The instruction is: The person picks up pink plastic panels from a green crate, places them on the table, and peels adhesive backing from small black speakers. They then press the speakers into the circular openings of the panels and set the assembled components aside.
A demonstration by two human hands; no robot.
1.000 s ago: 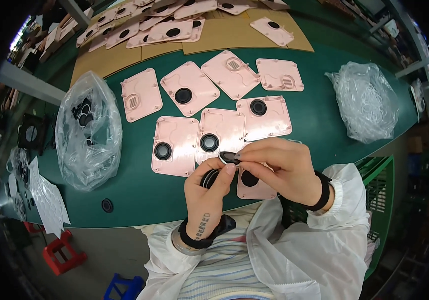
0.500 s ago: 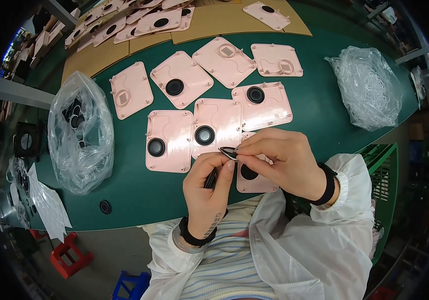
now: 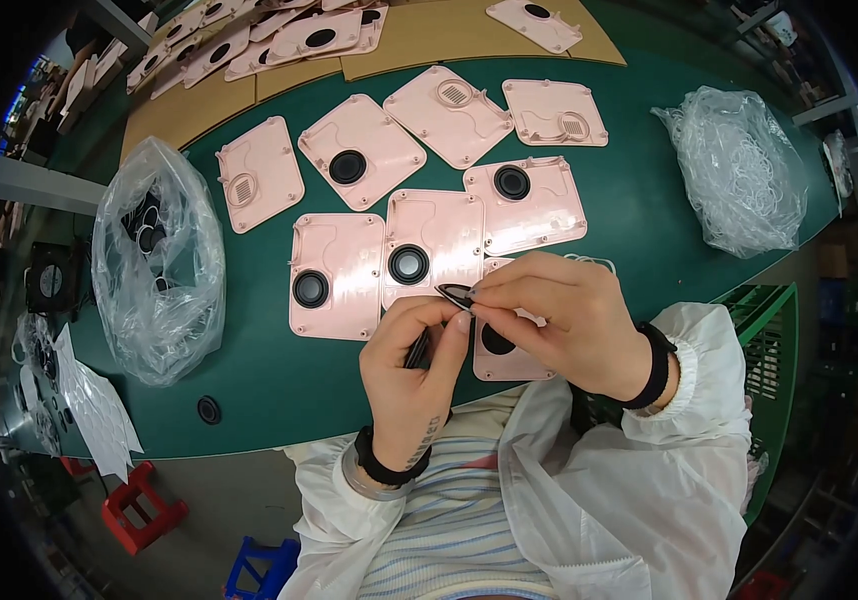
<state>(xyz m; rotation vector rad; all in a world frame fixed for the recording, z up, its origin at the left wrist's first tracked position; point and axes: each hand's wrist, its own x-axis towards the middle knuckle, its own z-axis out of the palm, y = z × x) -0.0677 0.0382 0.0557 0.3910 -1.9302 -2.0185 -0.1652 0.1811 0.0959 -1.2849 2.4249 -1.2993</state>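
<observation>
Between my two hands a small black round part (image 3: 455,294) with a pale edge is held tilted, above the pink panels. My left hand (image 3: 401,362) is closed, its thumb and forefinger pinching the part's near side. More black pieces (image 3: 417,350) are tucked inside that palm, mostly hidden. My right hand (image 3: 577,322) is closed too, fingertips pinched on the same part. Beyond its knuckles a thin white loop (image 3: 599,263) shows. Under the hands lies a pink panel (image 3: 519,368) with a black disc, partly covered. Another pink panel (image 3: 436,215) with a black speaker-like disc lies just beyond the left hand.
Several more pink panels (image 3: 344,240) lie about the green table (image 3: 279,400). A clear bag of black rings (image 3: 204,300) stands left, a bag of white rings (image 3: 744,185) right. One loose black disc (image 3: 209,410) sits near the front edge. More panels (image 3: 319,38) are piled on cardboard behind.
Both hands keep their grip on the black part, with the left hand shifting very slightly. The white loop beyond my right hand shows now. The table appears slightly higher in the picture.
</observation>
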